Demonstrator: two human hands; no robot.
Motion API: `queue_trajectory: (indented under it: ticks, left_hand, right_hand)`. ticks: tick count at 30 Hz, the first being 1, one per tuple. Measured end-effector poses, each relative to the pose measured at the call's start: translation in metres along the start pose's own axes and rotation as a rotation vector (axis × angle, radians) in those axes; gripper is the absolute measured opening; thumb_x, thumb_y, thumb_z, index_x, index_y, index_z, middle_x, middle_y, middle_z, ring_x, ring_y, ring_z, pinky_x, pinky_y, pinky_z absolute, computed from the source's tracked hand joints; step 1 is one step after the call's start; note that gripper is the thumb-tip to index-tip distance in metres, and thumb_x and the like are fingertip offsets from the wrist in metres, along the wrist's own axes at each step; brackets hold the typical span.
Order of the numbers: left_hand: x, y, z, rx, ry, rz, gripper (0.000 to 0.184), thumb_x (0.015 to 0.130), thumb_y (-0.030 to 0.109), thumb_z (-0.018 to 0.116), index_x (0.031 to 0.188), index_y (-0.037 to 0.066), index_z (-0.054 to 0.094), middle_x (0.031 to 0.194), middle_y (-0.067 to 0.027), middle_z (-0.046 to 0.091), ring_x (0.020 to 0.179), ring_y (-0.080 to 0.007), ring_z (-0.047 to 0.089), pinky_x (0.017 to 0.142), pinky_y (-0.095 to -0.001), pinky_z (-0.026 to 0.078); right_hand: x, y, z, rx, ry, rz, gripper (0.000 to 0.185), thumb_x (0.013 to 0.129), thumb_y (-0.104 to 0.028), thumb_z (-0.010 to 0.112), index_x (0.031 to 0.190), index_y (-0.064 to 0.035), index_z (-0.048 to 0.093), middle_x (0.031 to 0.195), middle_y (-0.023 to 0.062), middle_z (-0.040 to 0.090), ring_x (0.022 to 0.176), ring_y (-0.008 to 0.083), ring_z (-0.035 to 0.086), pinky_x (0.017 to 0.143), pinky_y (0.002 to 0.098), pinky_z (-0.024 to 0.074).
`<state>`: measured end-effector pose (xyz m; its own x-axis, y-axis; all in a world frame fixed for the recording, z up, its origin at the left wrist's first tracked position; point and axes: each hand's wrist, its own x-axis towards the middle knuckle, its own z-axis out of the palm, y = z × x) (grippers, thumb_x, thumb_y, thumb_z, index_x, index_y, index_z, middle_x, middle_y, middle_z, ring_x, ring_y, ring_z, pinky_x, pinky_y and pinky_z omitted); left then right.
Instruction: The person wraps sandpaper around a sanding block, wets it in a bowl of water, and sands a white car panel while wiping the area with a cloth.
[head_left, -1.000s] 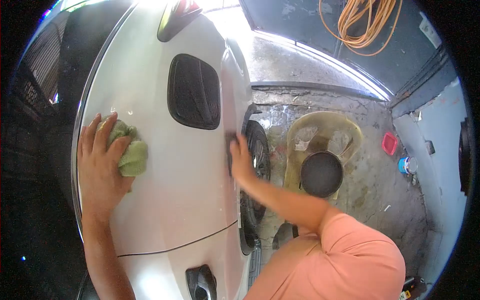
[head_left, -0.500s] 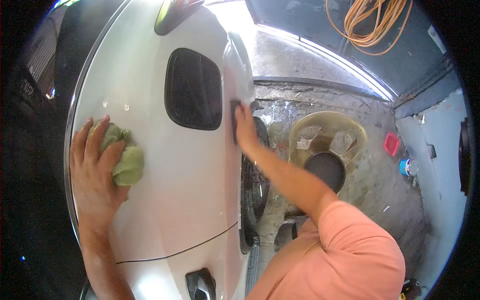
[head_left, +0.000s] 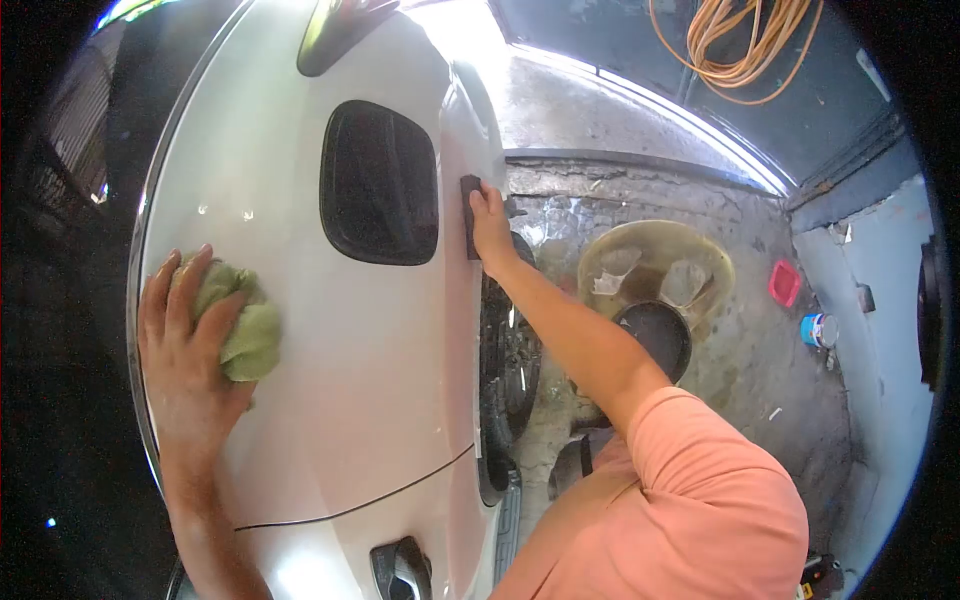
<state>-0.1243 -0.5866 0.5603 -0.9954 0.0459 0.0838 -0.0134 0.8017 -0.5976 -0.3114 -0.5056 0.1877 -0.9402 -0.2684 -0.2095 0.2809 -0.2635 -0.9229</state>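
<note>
My left hand point(head_left: 190, 350) is wrapped around a bunched green cloth point(head_left: 255, 335) and rests on the white body panel point(head_left: 310, 400) of a car, close to its dark window edge. At the panel's right side, my right hand point(head_left: 490, 230) presses a dark, flat rectangular block point(head_left: 470, 215) against the bodywork above the wheel. Whether that block is a sponge or a sanding pad I cannot tell. A dark square flap point(head_left: 380, 182), perhaps the fuel door, lies between my two hands. Below it is the door handle point(head_left: 402, 570).
The wheel point(head_left: 510, 370) sits under the right panel edge. On the wet floor stand a yellowish basin point(head_left: 655, 235), a round black seat or lid point(head_left: 660, 340), a pink dish point(head_left: 784, 284) and a small can point(head_left: 818, 330). An orange hose point(head_left: 745, 60) hangs on the dark wall.
My right hand has slid the dark block a little farther up along the panel edge. My left hand with the cloth sits slightly lower in view, as the camera shifted a little.
</note>
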Motion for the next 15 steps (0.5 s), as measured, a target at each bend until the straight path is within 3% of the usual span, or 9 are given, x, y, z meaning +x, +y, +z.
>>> queue_trajectory:
  ticks: [2, 6, 8, 12, 15]
  left_hand:
    - [0.0, -0.001, -0.001, 0.004, -0.008, 0.0, 0.054, 0.059, 0.008, 0.079, 0.11, 0.011, 0.061, 0.148, -0.0123, 0.049, 0.14, -0.0414, 0.039, 0.115, -0.0543, 0.035]
    - [0.0, -0.001, 0.005, 0.014, -0.003, -0.004, 0.059, 0.052, 0.007, 0.084, 0.108, 0.012, 0.064, 0.148, -0.01, 0.049, 0.141, -0.0397, 0.039, 0.116, -0.0526, 0.035]
    - [0.002, 0.0, 0.006, 0.021, 0.003, -0.022, 0.06, 0.05, 0.006, 0.085, 0.106, 0.013, 0.065, 0.147, -0.009, 0.049, 0.141, -0.0388, 0.038, 0.117, -0.052, 0.035]
    - [0.0, 0.001, 0.003, -0.01, 0.008, -0.016, 0.061, 0.052, 0.007, 0.083, 0.109, 0.012, 0.063, 0.148, -0.011, 0.049, 0.141, -0.0403, 0.039, 0.116, -0.0536, 0.035]
    - [-0.001, -0.001, 0.001, -0.012, -0.009, -0.023, 0.063, 0.051, 0.006, 0.086, 0.109, 0.013, 0.064, 0.148, -0.0098, 0.048, 0.142, -0.0392, 0.038, 0.117, -0.0534, 0.034]
  right_hand:
    - [0.004, 0.018, 0.001, -0.008, -0.001, -0.061, 0.054, 0.106, -0.033, 0.046, 0.145, 0.004, 0.041, 0.146, 0.026, 0.049, 0.138, 0.037, 0.045, 0.115, 0.041, 0.0334]
    - [-0.146, 0.016, 0.001, 0.025, -0.101, -0.085, 0.052, 0.106, -0.028, 0.047, 0.148, 0.0016, 0.04, 0.151, 0.0234, 0.044, 0.146, 0.034, 0.036, 0.12, 0.041, 0.0264]
    - [-0.128, 0.021, 0.001, -0.081, -0.045, -0.083, 0.052, 0.106, -0.03, 0.046, 0.147, 0.002, 0.04, 0.148, 0.0246, 0.046, 0.142, 0.0358, 0.041, 0.118, 0.0418, 0.0303]
    - [0.008, 0.01, 0.0, -0.089, 0.043, -0.097, 0.051, 0.106, -0.033, 0.045, 0.145, 0.0005, 0.042, 0.141, 0.0268, 0.052, 0.133, 0.0382, 0.05, 0.111, 0.0428, 0.0379]
    - [0.012, 0.013, 0.0, -0.064, 0.009, -0.082, 0.051, 0.106, -0.035, 0.045, 0.145, -0.0011, 0.043, 0.142, 0.0261, 0.052, 0.134, 0.0372, 0.049, 0.111, 0.0424, 0.038]
